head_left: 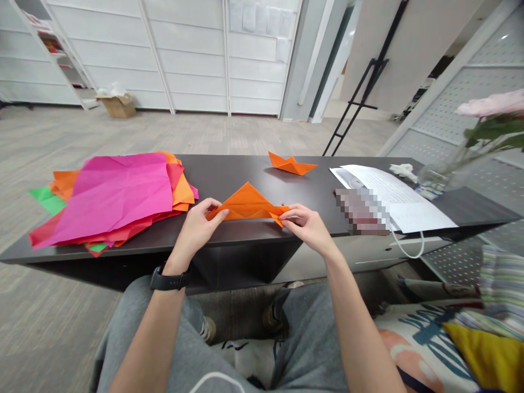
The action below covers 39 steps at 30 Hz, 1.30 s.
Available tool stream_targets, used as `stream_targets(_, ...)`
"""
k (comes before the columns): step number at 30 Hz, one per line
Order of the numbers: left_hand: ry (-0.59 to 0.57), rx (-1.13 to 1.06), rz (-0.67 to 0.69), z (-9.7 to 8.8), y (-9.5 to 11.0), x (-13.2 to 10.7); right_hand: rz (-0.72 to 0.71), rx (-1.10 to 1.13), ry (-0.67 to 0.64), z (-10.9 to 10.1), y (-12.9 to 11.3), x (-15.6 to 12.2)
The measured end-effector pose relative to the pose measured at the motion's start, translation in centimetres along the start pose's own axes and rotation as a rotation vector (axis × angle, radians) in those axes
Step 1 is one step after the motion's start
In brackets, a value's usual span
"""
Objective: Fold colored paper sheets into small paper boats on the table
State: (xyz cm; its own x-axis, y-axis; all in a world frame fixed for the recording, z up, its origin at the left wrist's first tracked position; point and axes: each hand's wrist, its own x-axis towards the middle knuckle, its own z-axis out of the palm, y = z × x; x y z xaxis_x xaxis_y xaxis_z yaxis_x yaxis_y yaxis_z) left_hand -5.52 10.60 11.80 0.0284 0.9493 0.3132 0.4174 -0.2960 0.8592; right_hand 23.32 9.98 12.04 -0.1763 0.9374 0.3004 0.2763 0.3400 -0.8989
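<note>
A folded orange paper triangle (pixel 248 203) lies near the front edge of the dark table (pixel 229 174). My left hand (pixel 196 226) pinches its left corner between thumb and fingers. My right hand (pixel 305 224) pinches the small folded flap at its right corner. Both hands are closed on the paper. A finished orange paper boat (pixel 291 164) sits farther back on the table, apart from both hands.
A stack of coloured sheets, pink on top (pixel 114 199), covers the table's left part. White printed papers (pixel 393 196) and a white cord lie at the right, beside a glass vase with a pink flower (pixel 491 109). Patterned cushions (pixel 450 338) are at lower right.
</note>
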Motion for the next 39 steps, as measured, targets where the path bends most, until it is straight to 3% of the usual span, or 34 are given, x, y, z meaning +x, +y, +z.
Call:
stream_targets(7, -0.032, 0.008, -0.038, -0.1, 0.2, -0.1, 0.038, 0.088, 0.178, 0.6, 0.8, 0.4)
stream_targets(17, -0.025, -0.023, -0.041, 0.1, -0.1, 0.0, 0.063, 0.167, 0.075, -0.3, 0.4, 0.3)
stream_targets(27, -0.037, -0.049, -0.049, 0.1, 0.0, -0.1, 0.014, 0.079, 0.113, -0.1, 0.4, 0.3)
stream_targets(35, -0.016, -0.058, -0.046, 0.2, 0.1, -0.1, -0.121, 0.036, -0.112, -0.9, -0.3, -0.4)
stream_targets(39, -0.018, -0.069, -0.046, 0.2, 0.2, 0.0, -0.048, 0.08, 0.003, -0.5, 0.3, -0.1)
